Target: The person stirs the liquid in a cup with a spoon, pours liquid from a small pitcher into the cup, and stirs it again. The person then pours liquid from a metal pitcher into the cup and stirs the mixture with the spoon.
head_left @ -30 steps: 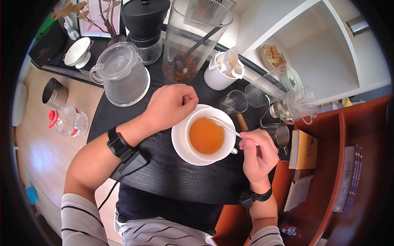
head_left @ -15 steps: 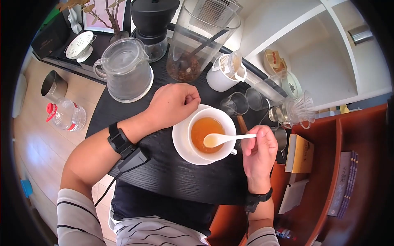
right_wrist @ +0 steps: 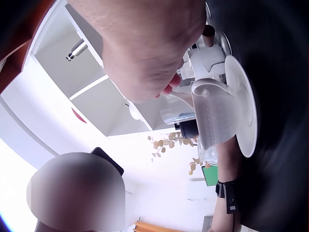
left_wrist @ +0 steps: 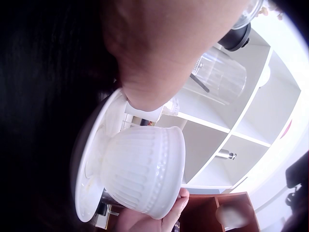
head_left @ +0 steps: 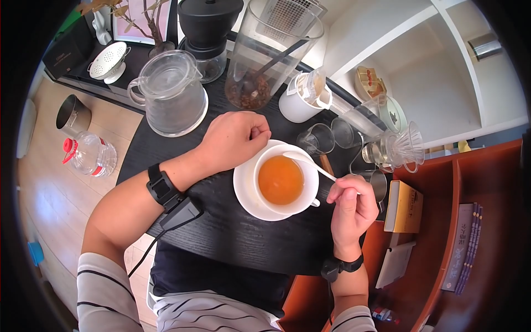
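A white cup (head_left: 310,185) of amber liquid (head_left: 280,180) stands on a white saucer (head_left: 241,191) on the black table. My right hand (head_left: 354,213) pinches the handle of a white spoon (head_left: 314,165) between thumb and fingers, right of the cup. The spoon's bowl is at the cup's far edge, over the liquid. My left hand (head_left: 235,138) rests at the saucer's far left edge, loosely curled, holding nothing. In the left wrist view the cup (left_wrist: 145,169) shows ribbed sides. Its looped handle (right_wrist: 210,83) appears in the right wrist view.
Behind my left hand stand a glass pot (head_left: 174,105) and a tall clear container (head_left: 243,66). A white mug (head_left: 298,105) with a drip bag and small glass vessels (head_left: 318,139) line the back right. A brown bookcase (head_left: 487,171) flanks the right side.
Half a second ago the spoon's bowl was raised over the cup's near side; now it is back at the far edge, and my right hand is lower. The left hand is nearly unmoved.
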A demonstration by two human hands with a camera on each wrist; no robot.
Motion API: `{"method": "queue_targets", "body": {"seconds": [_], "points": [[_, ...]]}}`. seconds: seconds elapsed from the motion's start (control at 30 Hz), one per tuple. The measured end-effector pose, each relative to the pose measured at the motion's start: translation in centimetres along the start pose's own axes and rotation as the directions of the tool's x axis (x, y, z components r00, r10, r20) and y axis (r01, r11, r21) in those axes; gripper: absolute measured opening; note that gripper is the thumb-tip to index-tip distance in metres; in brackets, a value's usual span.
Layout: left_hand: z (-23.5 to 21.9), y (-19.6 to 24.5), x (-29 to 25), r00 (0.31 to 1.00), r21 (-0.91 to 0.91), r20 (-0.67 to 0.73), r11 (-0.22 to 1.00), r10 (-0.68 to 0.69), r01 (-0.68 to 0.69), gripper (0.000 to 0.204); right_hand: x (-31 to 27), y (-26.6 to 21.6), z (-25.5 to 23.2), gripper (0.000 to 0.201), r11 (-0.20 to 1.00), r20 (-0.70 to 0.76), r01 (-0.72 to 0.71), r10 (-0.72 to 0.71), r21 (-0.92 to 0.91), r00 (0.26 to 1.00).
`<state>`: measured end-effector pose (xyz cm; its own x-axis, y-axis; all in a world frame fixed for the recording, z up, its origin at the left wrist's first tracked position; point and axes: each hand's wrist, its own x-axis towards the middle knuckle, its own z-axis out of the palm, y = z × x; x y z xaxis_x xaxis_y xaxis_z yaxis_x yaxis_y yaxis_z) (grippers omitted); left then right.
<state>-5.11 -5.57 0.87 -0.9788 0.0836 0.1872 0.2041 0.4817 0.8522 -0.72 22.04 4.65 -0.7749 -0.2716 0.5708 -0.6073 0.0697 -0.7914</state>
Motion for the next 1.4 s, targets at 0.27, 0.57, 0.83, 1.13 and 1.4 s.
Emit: {"method": "queue_targets", "body": {"seconds": [0.27, 0.57, 0.83, 1.13, 1.4], "points": [[-0.1, 0.0, 0.0, 1.000, 0.007, 0.015, 1.000, 0.000, 0.000, 0.018, 0.1, -0.8, 1.0, 0.025, 0.959, -0.077, -0.250, 0.241, -0.137, 0.967], [0.0, -0.5, 0.0, 0.999, 0.029, 0.005, 0.999, 0.033, -0.033, 0.016, 0.5, 0.1, 0.4, 0.027, 0.830, -0.022, -0.417, 0.457, 0.370, 0.889], [0.0, -0.4, 0.0, 1.000, 0.030, 0.018, 0.999, 0.018, -0.019, 0.015, 0.3, -0.1, 0.6, 0.032, 0.923, -0.093, -0.231, 0.271, 0.308, 0.958], [0.0, -0.4, 0.0, 1.000, 0.026, 0.024, 0.999, 0.019, -0.020, 0.014, 0.1, 0.6, 0.4, 0.027, 0.952, -0.077, -0.182, 0.206, 0.244, 0.975], [-0.1, -0.2, 0.0, 1.000, 0.042, 0.019, 0.999, -0.010, 0.009, 0.017, 0.2, -0.5, 0.7, 0.021, 0.950, -0.046, -0.313, 0.313, 0.000, 0.949]]}}
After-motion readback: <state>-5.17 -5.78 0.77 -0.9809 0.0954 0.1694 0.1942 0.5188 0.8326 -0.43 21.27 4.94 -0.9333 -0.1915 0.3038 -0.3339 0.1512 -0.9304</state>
